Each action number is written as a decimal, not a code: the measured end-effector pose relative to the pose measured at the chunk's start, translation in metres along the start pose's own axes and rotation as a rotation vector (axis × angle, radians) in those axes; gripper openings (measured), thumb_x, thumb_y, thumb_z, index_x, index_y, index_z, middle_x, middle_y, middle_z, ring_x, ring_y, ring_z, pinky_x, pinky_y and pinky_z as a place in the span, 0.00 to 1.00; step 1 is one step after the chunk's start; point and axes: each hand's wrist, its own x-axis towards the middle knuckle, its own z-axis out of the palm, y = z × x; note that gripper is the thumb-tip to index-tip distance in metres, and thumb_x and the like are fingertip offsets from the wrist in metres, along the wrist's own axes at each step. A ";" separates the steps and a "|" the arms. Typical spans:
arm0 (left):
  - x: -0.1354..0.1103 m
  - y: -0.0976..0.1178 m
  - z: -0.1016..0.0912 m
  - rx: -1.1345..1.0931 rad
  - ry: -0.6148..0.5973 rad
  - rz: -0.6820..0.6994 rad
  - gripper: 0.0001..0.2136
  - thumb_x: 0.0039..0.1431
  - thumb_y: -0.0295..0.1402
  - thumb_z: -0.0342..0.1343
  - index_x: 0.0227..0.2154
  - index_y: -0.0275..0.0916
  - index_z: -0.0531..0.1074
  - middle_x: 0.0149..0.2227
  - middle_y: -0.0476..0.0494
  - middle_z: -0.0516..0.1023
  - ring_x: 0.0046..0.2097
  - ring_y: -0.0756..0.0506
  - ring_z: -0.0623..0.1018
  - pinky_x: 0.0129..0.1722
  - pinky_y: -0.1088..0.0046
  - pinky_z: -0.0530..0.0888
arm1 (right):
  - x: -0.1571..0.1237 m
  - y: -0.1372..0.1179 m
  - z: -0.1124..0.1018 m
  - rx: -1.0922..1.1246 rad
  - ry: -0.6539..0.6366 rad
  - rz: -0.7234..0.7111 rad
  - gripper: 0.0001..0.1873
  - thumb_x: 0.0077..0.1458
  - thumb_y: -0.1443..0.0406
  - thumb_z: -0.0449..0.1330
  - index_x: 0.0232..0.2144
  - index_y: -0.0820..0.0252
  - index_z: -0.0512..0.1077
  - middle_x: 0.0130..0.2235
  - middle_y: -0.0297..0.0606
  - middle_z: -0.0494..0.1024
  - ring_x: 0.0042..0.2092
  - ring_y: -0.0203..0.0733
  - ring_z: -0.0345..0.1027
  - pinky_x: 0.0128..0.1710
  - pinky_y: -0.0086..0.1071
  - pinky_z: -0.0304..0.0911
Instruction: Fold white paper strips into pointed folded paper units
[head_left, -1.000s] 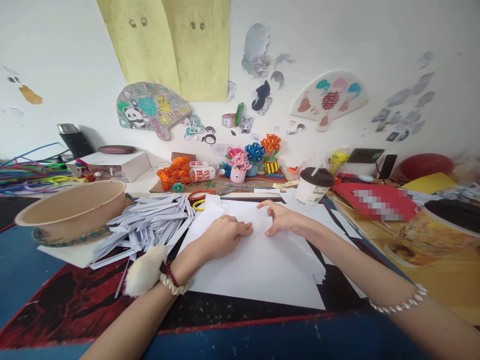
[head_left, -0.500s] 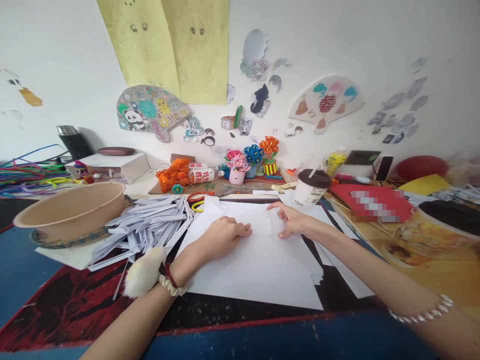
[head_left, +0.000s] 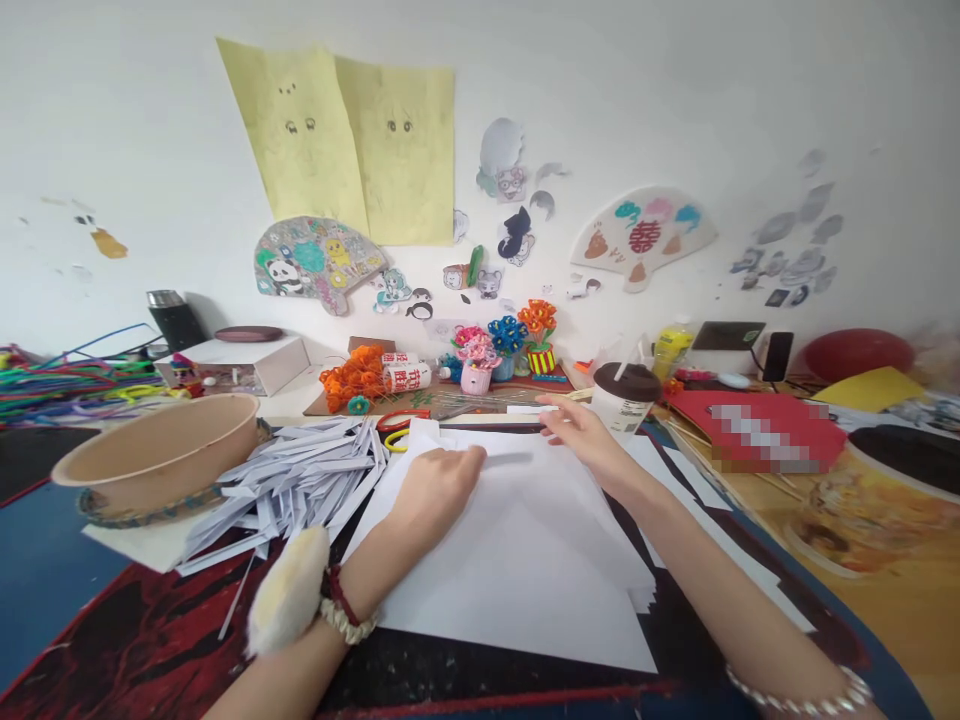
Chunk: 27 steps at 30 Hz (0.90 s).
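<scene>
My left hand [head_left: 442, 490] is over the white paper sheets [head_left: 502, 580], its thumb and fingers pinched together. A small piece of paper [head_left: 511, 459] sticks out to the right from its fingertips, seen nearly edge-on and greyish. My right hand [head_left: 585, 440] is raised at the far right part of the sheets, fingers apart, with nothing visible in it. It is close to a white cup with a brown lid [head_left: 626, 385]. A heap of folded paper strips [head_left: 300, 485] lies left of the sheets.
A beige bowl [head_left: 161, 460] stands at the left. Scissors with yellow and red handles [head_left: 397, 428] lie behind the sheets. Along the wall are orange flowers [head_left: 360, 375] and small flower pots [head_left: 475, 378]. To the right are a red packet [head_left: 757, 425] and a large patterned tub [head_left: 877, 510].
My left hand has lifted the small paper, which lay flat between both hands. My right hand has come off it and opened. The view has tilted up slightly.
</scene>
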 end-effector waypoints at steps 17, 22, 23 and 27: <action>0.002 0.006 -0.024 -1.005 0.237 -0.413 0.11 0.57 0.39 0.57 0.26 0.36 0.70 0.27 0.49 0.73 0.28 0.52 0.71 0.29 0.77 0.67 | -0.032 -0.021 0.042 0.172 -0.156 -0.247 0.12 0.49 0.56 0.64 0.24 0.58 0.76 0.22 0.35 0.75 0.24 0.39 0.69 0.24 0.33 0.67; 0.000 0.006 -0.024 -0.943 0.291 -0.413 0.09 0.56 0.38 0.59 0.28 0.38 0.71 0.26 0.50 0.71 0.29 0.51 0.70 0.30 0.77 0.67 | -0.037 -0.025 0.042 0.045 -0.104 -0.353 0.09 0.51 0.59 0.63 0.23 0.56 0.75 0.25 0.35 0.76 0.28 0.41 0.70 0.29 0.35 0.68; 0.000 0.006 -0.025 -0.926 0.310 -0.410 0.09 0.55 0.38 0.60 0.27 0.38 0.71 0.26 0.50 0.71 0.29 0.51 0.70 0.30 0.76 0.67 | -0.038 -0.025 0.041 0.005 -0.092 -0.388 0.09 0.51 0.60 0.62 0.23 0.56 0.75 0.25 0.36 0.77 0.29 0.41 0.70 0.29 0.34 0.67; -0.001 0.007 -0.025 -0.864 0.373 -0.385 0.10 0.54 0.37 0.60 0.23 0.37 0.71 0.26 0.50 0.71 0.30 0.51 0.69 0.30 0.76 0.66 | -0.039 -0.028 0.041 -0.071 -0.049 -0.458 0.06 0.50 0.62 0.63 0.24 0.57 0.75 0.28 0.36 0.77 0.30 0.40 0.69 0.28 0.32 0.65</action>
